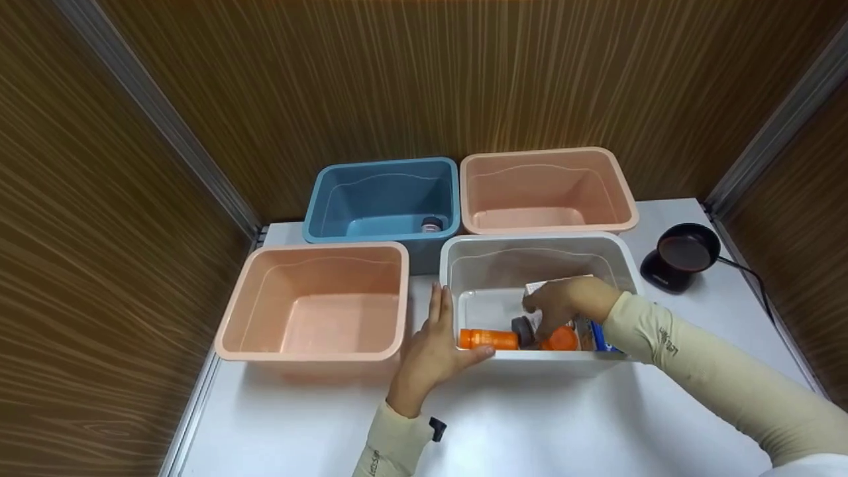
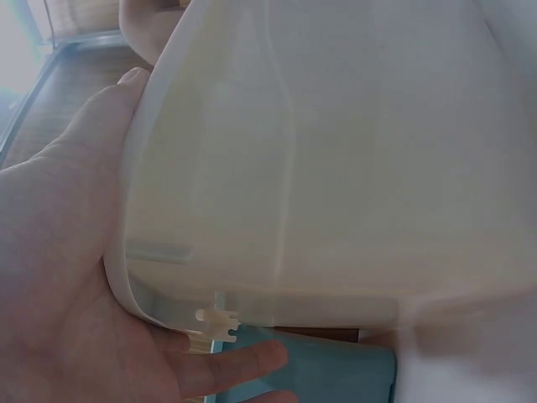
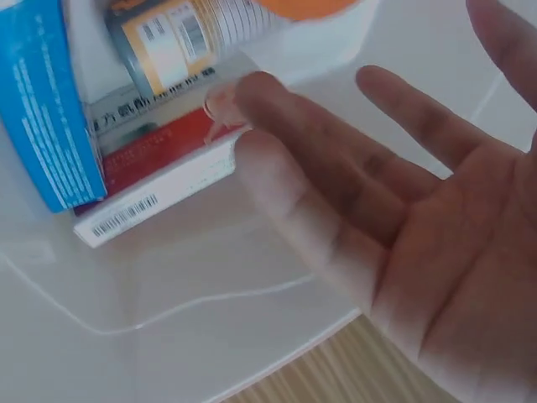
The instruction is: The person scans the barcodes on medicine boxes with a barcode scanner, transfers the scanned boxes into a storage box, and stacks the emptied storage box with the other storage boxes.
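Observation:
My left hand (image 1: 432, 354) rests against the near left corner of the white bin (image 1: 556, 366), thumb on the rim and straight fingers along the outside. Inside that bin is my right hand (image 1: 563, 303), its fingers slightly bent and holding nothing visible. An orange bottle (image 1: 490, 339) with a dark cap lies by the front wall, left of the right hand. Below that hand show an orange lid (image 1: 563, 338) and a blue box (image 1: 604, 339). In the right wrist view, fingertips hover by a white and red medicine box (image 3: 168, 159); a yellow-labelled bottle (image 3: 172, 42) lies beside it.
A peach bin (image 1: 311, 356) stands left and another peach bin (image 1: 550, 159) behind. The blue bin (image 1: 381, 165) at back holds a small dark-capped jar (image 1: 432, 225). At right is a black cup-shaped device (image 1: 686, 248) with a cord. Wooden panels surround the white table (image 1: 298, 417).

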`<act>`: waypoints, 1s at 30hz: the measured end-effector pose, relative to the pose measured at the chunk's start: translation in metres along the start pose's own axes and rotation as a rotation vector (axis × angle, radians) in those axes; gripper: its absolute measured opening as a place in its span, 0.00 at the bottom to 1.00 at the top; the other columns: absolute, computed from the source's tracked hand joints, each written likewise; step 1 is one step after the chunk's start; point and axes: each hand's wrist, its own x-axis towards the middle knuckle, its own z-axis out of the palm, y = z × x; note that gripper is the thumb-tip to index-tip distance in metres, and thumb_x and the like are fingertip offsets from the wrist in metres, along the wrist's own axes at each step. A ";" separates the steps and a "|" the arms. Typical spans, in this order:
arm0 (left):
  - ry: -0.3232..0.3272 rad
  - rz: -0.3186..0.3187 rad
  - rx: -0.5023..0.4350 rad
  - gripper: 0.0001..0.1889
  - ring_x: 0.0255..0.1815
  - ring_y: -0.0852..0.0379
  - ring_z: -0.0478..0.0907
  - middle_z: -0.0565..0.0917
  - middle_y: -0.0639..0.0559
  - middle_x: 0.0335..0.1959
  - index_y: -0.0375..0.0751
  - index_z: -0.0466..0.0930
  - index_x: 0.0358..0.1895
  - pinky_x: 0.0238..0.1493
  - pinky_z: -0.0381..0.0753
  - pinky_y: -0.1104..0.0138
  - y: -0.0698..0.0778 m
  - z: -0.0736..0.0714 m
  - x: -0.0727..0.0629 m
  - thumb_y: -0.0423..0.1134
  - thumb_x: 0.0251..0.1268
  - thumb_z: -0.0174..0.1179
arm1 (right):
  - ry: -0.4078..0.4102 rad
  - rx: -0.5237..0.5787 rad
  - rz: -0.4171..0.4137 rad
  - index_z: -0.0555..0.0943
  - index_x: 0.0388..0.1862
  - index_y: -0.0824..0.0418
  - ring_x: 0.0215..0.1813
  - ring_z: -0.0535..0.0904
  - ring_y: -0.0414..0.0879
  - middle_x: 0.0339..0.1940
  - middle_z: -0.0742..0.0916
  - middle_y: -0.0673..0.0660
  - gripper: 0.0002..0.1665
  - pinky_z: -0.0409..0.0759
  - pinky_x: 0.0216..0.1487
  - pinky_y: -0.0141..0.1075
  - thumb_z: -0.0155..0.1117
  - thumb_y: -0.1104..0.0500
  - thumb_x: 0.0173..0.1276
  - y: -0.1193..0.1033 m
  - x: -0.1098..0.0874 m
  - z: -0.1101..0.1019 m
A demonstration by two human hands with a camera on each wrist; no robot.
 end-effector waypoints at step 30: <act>-0.006 0.007 0.046 0.68 0.62 0.41 0.76 0.33 0.52 0.84 0.47 0.36 0.83 0.53 0.81 0.53 0.001 -0.002 0.001 0.76 0.48 0.66 | -0.094 0.156 -0.009 0.81 0.49 0.58 0.32 0.77 0.48 0.36 0.79 0.54 0.18 0.83 0.30 0.46 0.65 0.51 0.63 0.026 -0.003 -0.008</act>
